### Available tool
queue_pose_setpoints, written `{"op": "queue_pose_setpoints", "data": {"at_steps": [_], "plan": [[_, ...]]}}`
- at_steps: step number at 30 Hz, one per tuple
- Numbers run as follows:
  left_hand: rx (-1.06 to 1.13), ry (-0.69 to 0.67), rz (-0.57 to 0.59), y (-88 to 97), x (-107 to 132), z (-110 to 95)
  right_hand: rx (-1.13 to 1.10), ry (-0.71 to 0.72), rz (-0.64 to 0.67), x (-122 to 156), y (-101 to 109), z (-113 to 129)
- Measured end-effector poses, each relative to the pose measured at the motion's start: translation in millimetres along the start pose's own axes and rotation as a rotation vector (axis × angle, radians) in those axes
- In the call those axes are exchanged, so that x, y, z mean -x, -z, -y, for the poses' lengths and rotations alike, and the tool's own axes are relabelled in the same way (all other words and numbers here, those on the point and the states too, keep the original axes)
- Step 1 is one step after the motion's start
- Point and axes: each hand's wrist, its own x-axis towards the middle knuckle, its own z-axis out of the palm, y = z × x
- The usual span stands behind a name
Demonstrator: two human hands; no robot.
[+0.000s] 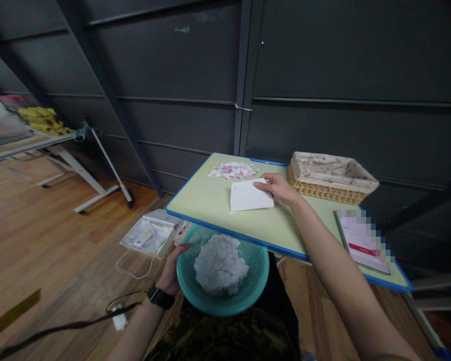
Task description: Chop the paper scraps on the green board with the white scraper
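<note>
Scraps (221, 264) fill the bowl (255, 291) gripped by the left hand (171, 273); right hand (280, 188) pinches what looks like a card (248, 196) on the surface (210, 200).

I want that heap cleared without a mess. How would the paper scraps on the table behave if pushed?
The paper scraps look like a loose heap of small, thin pieces, so probably very light and apt to scatter rather than slide together. The white scraper under the right hand looks flat, likely herding them better.

Dim, even indoor light is falling from above, leaving the dark grey panelled wall (173, 75) murky. The pale green, blue-edged bench (210, 200) is catching the most light. Wide-angle distortion is bending the edges, and fine detail is looking soft.
</note>
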Motion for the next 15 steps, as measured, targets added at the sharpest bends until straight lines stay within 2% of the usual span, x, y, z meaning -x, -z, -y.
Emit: {"op": "queue_pose_setpoints", "data": {"at_steps": [5, 9, 13, 15], "plan": [[0.01, 0.021, 0.002, 0.2, -1.1, -0.6, 0.064, -0.017, 0.06, 1.0, -1.6, -0.7], [0.014, 0.017, 0.014, -0.3, 0.5, -0.7, 0.079, 0.025, 0.157, 5.8, -14.6, 4.0], [0.026, 0.023, -0.012, -2.3, 2.9, -1.3, 0.005, 0.03, 0.28, 12.1, -32.1, 6.6], [0.034, 0.02, -0.026, -3.6, 3.6, -1.9, -0.065, 0.021, 0.274, 12.8, -36.3, 6.8]]}}
